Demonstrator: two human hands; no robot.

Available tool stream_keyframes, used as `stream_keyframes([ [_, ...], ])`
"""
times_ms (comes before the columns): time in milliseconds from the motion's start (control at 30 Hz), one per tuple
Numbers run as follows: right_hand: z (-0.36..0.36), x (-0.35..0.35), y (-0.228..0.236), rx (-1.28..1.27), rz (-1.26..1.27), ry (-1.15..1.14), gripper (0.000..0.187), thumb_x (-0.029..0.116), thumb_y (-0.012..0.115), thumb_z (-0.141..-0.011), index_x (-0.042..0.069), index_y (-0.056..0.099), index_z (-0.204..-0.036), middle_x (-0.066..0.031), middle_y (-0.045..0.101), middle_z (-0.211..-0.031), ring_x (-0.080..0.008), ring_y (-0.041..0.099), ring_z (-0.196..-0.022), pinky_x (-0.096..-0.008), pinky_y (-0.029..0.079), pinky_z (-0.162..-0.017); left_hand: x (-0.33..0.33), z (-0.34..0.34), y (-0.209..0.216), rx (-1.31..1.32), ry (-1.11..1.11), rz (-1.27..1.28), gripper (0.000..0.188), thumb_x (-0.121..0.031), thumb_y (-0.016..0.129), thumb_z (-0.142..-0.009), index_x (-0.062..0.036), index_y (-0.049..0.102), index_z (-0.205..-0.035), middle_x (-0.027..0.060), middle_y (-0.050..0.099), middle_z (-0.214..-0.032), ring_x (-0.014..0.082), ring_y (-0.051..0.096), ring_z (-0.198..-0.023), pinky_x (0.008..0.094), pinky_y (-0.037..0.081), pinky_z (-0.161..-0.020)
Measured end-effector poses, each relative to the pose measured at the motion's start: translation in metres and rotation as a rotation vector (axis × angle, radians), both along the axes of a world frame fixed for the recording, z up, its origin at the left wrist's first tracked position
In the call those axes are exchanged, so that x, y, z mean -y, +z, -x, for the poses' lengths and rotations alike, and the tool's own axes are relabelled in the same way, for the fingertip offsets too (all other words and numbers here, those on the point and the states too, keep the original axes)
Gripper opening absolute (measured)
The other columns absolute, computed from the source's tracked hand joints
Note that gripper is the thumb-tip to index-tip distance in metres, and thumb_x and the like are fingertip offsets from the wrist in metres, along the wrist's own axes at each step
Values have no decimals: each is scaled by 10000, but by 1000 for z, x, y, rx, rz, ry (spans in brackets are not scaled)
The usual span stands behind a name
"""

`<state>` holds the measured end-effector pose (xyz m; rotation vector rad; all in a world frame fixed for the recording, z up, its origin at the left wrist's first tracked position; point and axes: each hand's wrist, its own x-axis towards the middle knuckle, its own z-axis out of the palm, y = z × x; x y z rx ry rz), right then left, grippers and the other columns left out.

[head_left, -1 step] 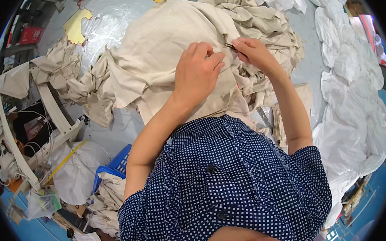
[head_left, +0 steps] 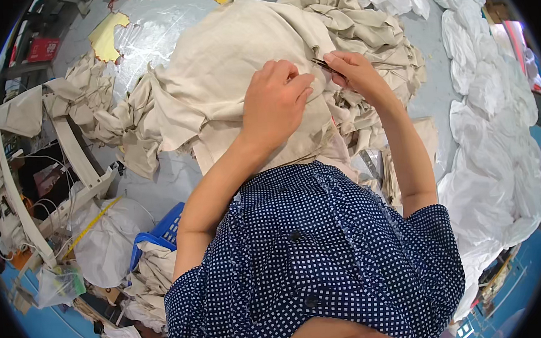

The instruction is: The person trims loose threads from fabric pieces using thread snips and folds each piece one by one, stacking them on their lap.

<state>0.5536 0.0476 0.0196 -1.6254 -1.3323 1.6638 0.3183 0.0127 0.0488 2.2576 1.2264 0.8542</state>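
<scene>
A large piece of beige cloth point(head_left: 232, 53) is spread in front of me on the grey table, its near edge reaching my body. My left hand point(head_left: 277, 100) lies on it with fingers curled in and the thumb pointing right; the fingertips against the cloth are mostly hidden. To its right, my right hand point(head_left: 354, 74) is closed around small dark thread snips point(head_left: 322, 63). Their thin tips point left, close over the cloth near its right-hand fold. A short gap separates the two hands.
Crumpled beige cloth point(head_left: 387, 44) is heaped at the back right, more point(head_left: 103, 111) at the left. White bundles point(head_left: 484, 125) line the right side. A pale machine frame point(head_left: 74, 150) stands left, with a blue basket point(head_left: 157, 238) nearer me. A yellow scrap point(head_left: 109, 36) lies far left.
My left hand has shifted very slightly down and left. The snips' dark tips show a little more and sit slightly higher. The cloth looks the same.
</scene>
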Motion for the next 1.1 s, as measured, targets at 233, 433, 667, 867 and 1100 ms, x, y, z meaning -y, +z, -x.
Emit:
stream_keyframes([
  [233, 3, -3, 16, -161, -183, -283, 379, 408, 572, -1055, 69, 670, -919, 93, 424, -618, -16, 309, -553, -221, 228, -523, 18, 127, 1, -59, 274, -77, 280, 56, 602, -752, -84, 726, -960, 72, 673, -1084, 297, 599, -1071, 426, 449, -926],
  [433, 97, 2, 73, -66, -487, 294, 363, 362, 577, -1044, 29, 681, -944, 30, 550, -708, -62, 455, -665, -233, 362, -592, 27, 174, -8, -261, 256, -147, 214, 7, 643, -821, -99, 700, -999, 66, 671, -1179, 279, 559, -1210, 452, 361, -1041],
  [667, 175, 4, 72, 332, -456, 806, 391, 396, 607, -1005, 53, 745, -1133, -176, 744, -901, -352, 692, -831, -438, 531, -788, 31, 186, -13, -91, 171, 70, 200, -9, 676, -859, -96, 676, -1039, 20, 686, -1132, 262, 569, -1144, 427, 385, -1025],
  [867, 169, -16, 53, 301, -382, 705, 351, 371, 606, -1017, 50, 696, -1131, -88, 639, -726, -213, 585, -671, -379, 461, -649, 31, 174, -14, -170, 186, 11, 176, -16, 684, -862, -79, 658, -1024, 47, 659, -1023, 279, 568, -1033, 388, 480, -878],
  [1100, 157, -17, 70, 332, -679, 887, 318, 386, 628, -987, 68, 649, -972, -118, 664, -703, -325, 647, -684, -446, 476, -653, 37, 164, 8, 43, 134, 158, 129, -26, 698, -866, -46, 632, -976, 70, 629, -912, 279, 587, -906, 398, 486, -804],
])
